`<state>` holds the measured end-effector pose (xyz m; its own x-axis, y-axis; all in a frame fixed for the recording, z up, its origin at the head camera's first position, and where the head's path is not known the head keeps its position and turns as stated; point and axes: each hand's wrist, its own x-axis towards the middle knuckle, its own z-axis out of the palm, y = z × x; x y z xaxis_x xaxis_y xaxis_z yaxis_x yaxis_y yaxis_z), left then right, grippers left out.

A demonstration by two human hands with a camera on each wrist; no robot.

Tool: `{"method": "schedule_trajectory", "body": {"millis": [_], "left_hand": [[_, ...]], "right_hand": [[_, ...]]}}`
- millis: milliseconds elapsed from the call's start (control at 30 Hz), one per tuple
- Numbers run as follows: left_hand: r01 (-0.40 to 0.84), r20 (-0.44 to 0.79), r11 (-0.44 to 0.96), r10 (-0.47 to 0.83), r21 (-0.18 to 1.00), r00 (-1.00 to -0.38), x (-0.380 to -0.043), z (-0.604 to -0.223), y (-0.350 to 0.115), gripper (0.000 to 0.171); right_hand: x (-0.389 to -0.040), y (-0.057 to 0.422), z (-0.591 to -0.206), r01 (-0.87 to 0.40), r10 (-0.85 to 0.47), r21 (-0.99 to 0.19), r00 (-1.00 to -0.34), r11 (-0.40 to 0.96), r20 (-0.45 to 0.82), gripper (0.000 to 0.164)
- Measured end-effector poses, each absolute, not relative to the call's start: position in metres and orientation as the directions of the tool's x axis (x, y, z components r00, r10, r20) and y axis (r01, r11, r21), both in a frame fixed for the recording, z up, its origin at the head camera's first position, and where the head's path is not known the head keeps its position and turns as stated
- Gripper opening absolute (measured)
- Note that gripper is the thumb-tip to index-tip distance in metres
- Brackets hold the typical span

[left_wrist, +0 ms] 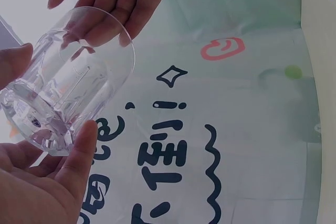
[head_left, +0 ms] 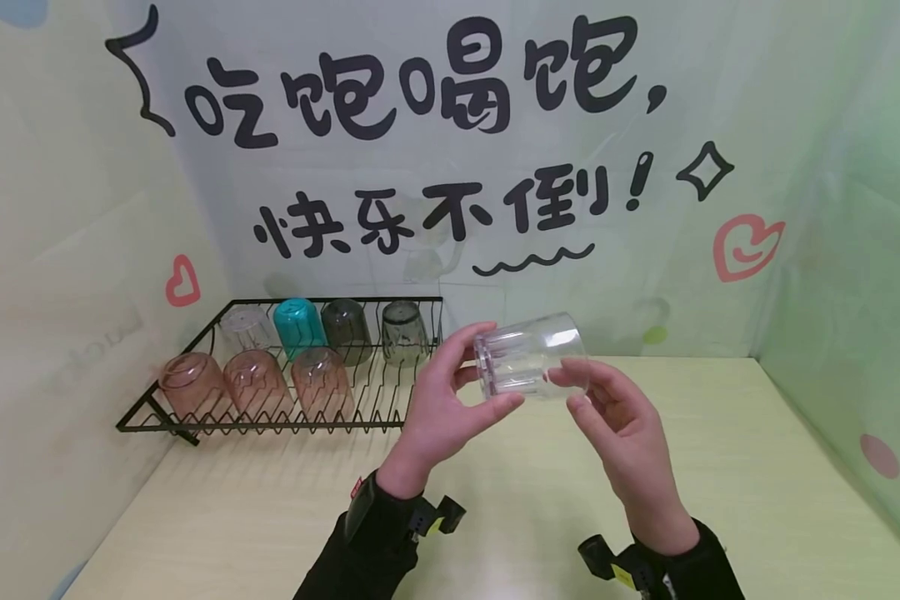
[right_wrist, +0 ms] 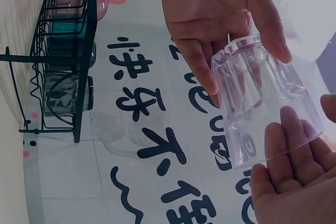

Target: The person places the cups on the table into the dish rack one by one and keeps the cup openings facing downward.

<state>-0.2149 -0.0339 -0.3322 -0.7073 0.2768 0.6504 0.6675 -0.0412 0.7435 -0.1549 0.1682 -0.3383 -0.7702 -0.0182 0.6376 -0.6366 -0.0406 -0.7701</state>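
Observation:
A clear drinking glass (head_left: 531, 357) is held in the air, tilted on its side, its thick fluted base to the left and its open rim to the right. My left hand (head_left: 444, 404) grips the base end between thumb and fingers. Beside the rim is my right hand (head_left: 633, 433), its fingers loosely bent. In the left wrist view, right-hand fingers (left_wrist: 113, 11) show through and behind the glass wall near the rim, and the thumb stands apart. Whether those fingers touch the glass cannot be told.
On the left of the pale table (head_left: 495, 517), a black wire rack (head_left: 255, 428) bears several upturned glasses: pink ones in front, and clear, teal (head_left: 298, 325) and grey ones behind. A printed backdrop (head_left: 607, 292) rises behind the table, with side walls left and right.

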Motion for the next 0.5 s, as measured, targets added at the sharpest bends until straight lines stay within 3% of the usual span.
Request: {"method": "schedule_trajectory", "body": {"millis": [500], "left_hand": [[0.679, 0.658, 0.022, 0.227, 0.734, -0.718, -0.219, -0.328, -0.053, 0.072]], "right_hand": [[-0.159, 0.177, -0.341, -0.65, -0.064, -0.76, -0.757, -0.027, 0.65, 0.04]]}}
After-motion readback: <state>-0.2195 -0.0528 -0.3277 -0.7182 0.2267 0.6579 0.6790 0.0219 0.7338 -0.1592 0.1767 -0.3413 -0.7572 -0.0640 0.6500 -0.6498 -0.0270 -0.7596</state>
